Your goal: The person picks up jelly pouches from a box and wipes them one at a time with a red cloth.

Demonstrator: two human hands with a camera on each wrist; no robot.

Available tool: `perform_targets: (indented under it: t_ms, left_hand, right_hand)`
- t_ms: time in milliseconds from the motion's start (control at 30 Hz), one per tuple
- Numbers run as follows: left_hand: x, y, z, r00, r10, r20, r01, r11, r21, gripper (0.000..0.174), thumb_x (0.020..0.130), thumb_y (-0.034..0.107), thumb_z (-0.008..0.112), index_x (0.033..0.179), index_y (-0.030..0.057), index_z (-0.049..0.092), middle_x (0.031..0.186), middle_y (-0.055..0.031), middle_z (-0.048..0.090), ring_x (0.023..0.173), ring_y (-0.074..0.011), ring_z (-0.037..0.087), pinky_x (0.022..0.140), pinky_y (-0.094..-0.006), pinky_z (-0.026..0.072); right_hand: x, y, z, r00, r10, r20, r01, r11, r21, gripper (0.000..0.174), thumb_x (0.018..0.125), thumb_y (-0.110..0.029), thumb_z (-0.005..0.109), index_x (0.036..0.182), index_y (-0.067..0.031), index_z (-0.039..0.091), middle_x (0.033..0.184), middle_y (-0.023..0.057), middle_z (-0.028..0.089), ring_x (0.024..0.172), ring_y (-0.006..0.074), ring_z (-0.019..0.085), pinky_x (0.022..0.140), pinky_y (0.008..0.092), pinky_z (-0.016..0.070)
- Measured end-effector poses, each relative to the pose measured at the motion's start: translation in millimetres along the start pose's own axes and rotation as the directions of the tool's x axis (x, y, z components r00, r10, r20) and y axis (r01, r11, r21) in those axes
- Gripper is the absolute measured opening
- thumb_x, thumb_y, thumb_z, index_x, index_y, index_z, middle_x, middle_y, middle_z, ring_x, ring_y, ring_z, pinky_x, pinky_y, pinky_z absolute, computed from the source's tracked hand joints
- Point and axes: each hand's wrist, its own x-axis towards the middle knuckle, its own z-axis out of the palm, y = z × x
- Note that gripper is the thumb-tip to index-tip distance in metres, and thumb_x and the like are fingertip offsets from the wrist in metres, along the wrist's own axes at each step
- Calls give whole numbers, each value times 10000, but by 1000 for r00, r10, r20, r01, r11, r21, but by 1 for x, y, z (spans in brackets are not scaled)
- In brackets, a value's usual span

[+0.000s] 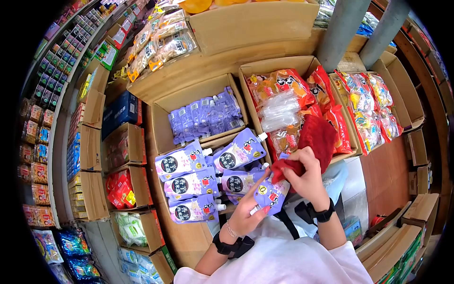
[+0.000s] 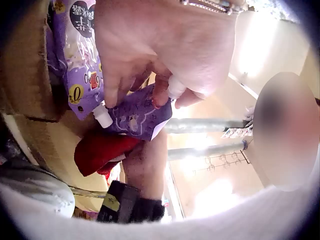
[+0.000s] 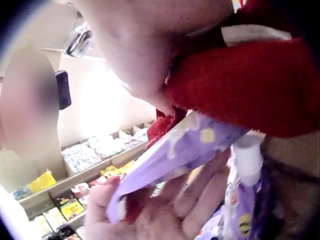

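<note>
A purple spouted pouch (image 1: 272, 193) is held in my left hand (image 1: 245, 215), thumb on its near side by the white cap. My right hand (image 1: 309, 180) pinches a dark red cloth (image 1: 318, 139) against the pouch's upper end. In the left wrist view the pouch (image 2: 140, 112) hangs from the left fingers, with the red cloth (image 2: 102, 152) below it. The right wrist view shows the cloth (image 3: 245, 85) over one end of the pouch (image 3: 175, 150) and my left palm (image 3: 165, 220) under it. Purple pouches (image 1: 191, 182) lie stacked to the left.
Behind the stack stands a carton (image 1: 163, 118) of small purple packs. A carton (image 1: 247, 71) of red bags with clear plastic on top is beyond my right hand, and another carton (image 1: 357, 142) of bags sits farther right. Grey posts (image 1: 341, 33) rise at the back; shelves line the left.
</note>
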Motion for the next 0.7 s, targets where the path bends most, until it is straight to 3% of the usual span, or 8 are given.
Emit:
perform_targets:
  t_ms: [100, 167, 300, 367, 467, 567, 600, 700]
  left_hand:
    - [-2, -6, -1, 1000, -28, -2, 28, 999, -38, 321, 875, 116, 563, 1155, -26, 631, 1558, -256, 298, 1370, -354, 422, 1113, -402, 312]
    - [-5, -9, -2, 1000, 6, 7, -6, 1000, -10, 325, 867, 106, 562, 1152, -37, 627, 1545, -257, 324, 1347, -352, 447, 1106, -396, 319]
    - [-10, -9, -1, 995, -89, -37, 85, 990, -110, 338, 858, 87, 558, 1157, -64, 607, 1472, -237, 433, 1276, -311, 497, 1082, -372, 341]
    - [-11, -6, 0, 986, -146, -84, 128, 974, -186, 328, 865, 76, 547, 1151, -75, 601, 1395, -213, 522, 1221, -269, 528, 1064, -356, 358]
    - [-21, -12, 1, 922, -350, -166, 290, 907, -305, 326, 891, 75, 518, 1173, -66, 597, 1253, -134, 611, 1122, -193, 556, 1024, -317, 383]
    - [-23, -28, -1, 911, -392, -131, 220, 729, -648, 367, 914, 83, 490, 1248, -40, 576, 1172, -74, 631, 1050, -144, 562, 979, -281, 405]
    - [-25, -31, 0, 918, -370, -144, 167, 688, -706, 422, 928, 100, 481, 1323, -42, 520, 1223, -87, 619, 1095, -163, 580, 982, -298, 431]
    - [-21, -25, 2, 915, -359, -184, 71, 591, -803, 451, 936, 113, 486, 1351, -66, 476, 1263, -118, 604, 1148, -204, 592, 999, -340, 452]
  right_hand:
    - [-6, -11, 0, 988, -75, 132, 80, 996, -33, 217, 689, -15, 747, 886, -22, 655, 826, 93, 628, 856, 288, 532, 781, 374, 464]
    - [-4, -4, 0, 998, -54, 42, 57, 995, -86, 213, 697, -15, 743, 892, -17, 659, 825, 109, 627, 849, 296, 544, 772, 377, 469]
    - [7, 20, -3, 980, 152, -125, -170, 974, -147, 206, 732, -11, 740, 921, 6, 660, 831, 148, 626, 843, 306, 571, 751, 372, 483]
    - [8, 21, -5, 978, 129, -164, -155, 975, -162, 211, 723, -6, 748, 914, -3, 660, 856, 134, 638, 842, 302, 572, 752, 372, 482]
    - [0, -3, -10, 997, -2, -74, -2, 999, -51, 218, 712, 3, 753, 907, -15, 658, 886, 112, 650, 852, 287, 569, 756, 366, 479]
    - [-9, -12, 1, 985, -128, 115, 138, 986, -88, 247, 682, -2, 760, 905, -27, 656, 863, 92, 652, 839, 301, 563, 765, 382, 473]
    - [-11, -6, 7, 992, -104, 74, 111, 990, -91, 238, 684, -7, 751, 903, -27, 659, 862, 103, 648, 826, 317, 558, 761, 397, 471]
    - [-7, 19, 3, 992, -28, -123, -5, 966, -258, 211, 704, -6, 737, 900, -16, 658, 860, 119, 641, 833, 318, 558, 750, 394, 473]
